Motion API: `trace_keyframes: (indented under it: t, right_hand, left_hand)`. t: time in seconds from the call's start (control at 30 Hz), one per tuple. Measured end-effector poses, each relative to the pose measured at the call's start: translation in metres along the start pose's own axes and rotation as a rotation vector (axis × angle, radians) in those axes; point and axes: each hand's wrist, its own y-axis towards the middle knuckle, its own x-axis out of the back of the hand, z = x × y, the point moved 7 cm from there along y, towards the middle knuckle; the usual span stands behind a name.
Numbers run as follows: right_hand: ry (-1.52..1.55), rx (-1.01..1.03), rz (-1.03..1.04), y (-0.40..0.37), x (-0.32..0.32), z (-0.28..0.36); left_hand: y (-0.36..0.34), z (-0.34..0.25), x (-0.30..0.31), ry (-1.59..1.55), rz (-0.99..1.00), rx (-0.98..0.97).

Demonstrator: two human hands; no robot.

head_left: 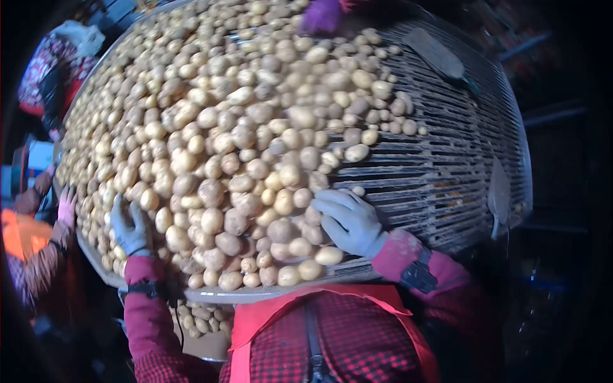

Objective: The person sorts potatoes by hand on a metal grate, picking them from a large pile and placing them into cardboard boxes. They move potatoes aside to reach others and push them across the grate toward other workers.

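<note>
A broad layer of potatoes in mixed sizes covers most of a slatted metal table. My left hand, in a grey glove, rests against potatoes near the left front edge, its fingers spread. At the right border of the pile lies my right hand, also gloved in grey. Its fingers stretch out to the left and touch potatoes beside the bare slats. Neither hand is closed around a potato.
Two scoops lie on the slats: one scoop at the back right, another scoop by the right rim. Co-workers stand at left; a purple-gloved hand reaches in from the far side. More potatoes sit below the front edge.
</note>
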Motion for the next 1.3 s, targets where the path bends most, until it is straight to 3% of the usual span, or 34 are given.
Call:
trace_keyframes:
  t: [0.13,0.27,0.37,0.43,0.53,0.63,0.7,0.73,1.0,1.1,1.13,1.3]
  right_hand:
    - [0.069,0.013,0.013,-0.01,-0.005,0.015]
    - [-0.174,0.043,0.074,-0.03,0.005,0.018]
    - [-0.245,-0.305,0.121,-0.056,0.014,-0.006]
    - [-0.297,-0.365,0.162,-0.072,0.002,-0.024]
    - [-0.339,-0.392,0.113,-0.047,-0.018,-0.026]
    - [-0.233,-0.249,0.049,0.001,-0.039,-0.015]
    - [-0.009,-0.258,0.055,0.032,-0.058,0.005]
    - [-0.037,-0.094,-0.115,0.041,-0.063,0.016]
    - [-0.029,-0.201,-0.077,0.065,-0.079,0.016]
    - [-0.002,-0.184,-0.123,0.103,-0.086,0.017]
    - [0.075,-0.269,-0.088,0.117,-0.092,0.015]
    - [0.012,-0.269,-0.31,0.148,-0.114,0.008]
  left_hand:
    - [-0.001,-0.016,0.005,0.016,-0.017,-0.011]
    - [0.001,-0.015,0.005,0.064,-0.021,-0.077]
    - [0.0,-0.021,0.005,0.048,0.013,-0.009]
    - [-0.001,-0.019,0.004,0.039,-0.015,-0.051]
    - [0.0,-0.018,0.003,-0.005,-0.037,-0.028]
    - [0.0,-0.021,0.003,-0.024,-0.012,-0.005]
    - [0.0,-0.022,0.003,-0.035,0.005,0.022]
    - [0.0,-0.021,0.003,-0.037,0.008,0.036]
    - [0.0,-0.022,0.003,-0.016,-0.01,-0.011]
    - [-0.001,-0.029,0.005,0.019,0.005,-0.027]
    - [-0.002,-0.028,0.004,0.032,0.015,-0.042]
    - [0.001,-0.032,0.007,0.092,0.039,-0.059]
